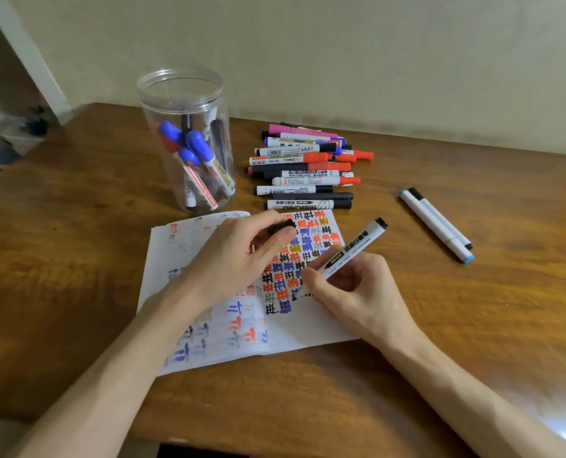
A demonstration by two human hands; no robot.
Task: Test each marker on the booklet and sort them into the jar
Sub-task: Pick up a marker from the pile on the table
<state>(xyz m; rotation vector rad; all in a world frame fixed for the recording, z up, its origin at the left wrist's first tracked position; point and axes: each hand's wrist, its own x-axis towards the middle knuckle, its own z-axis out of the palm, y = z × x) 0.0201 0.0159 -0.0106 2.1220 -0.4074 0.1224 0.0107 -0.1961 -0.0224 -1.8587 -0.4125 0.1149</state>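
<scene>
The only camera sat on my head, looking forward and down across the table (76,226) toward the wall (374,61). It was near: my left hand (238,259) and right hand (357,292) filled the middle over the booklet (308,328), forearms (109,375) entering from the bottom edge. The wide lens bent the edges; the blurred top-left corner was perhaps a doorway (7,77).

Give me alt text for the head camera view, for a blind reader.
A right hand holds a white-and-black marker over an open booklet full of red, blue and black test marks, while the left hand pinches a black cap. Behind are a clear jar of markers and a pile of loose markers; two more lie apart at right.
</scene>
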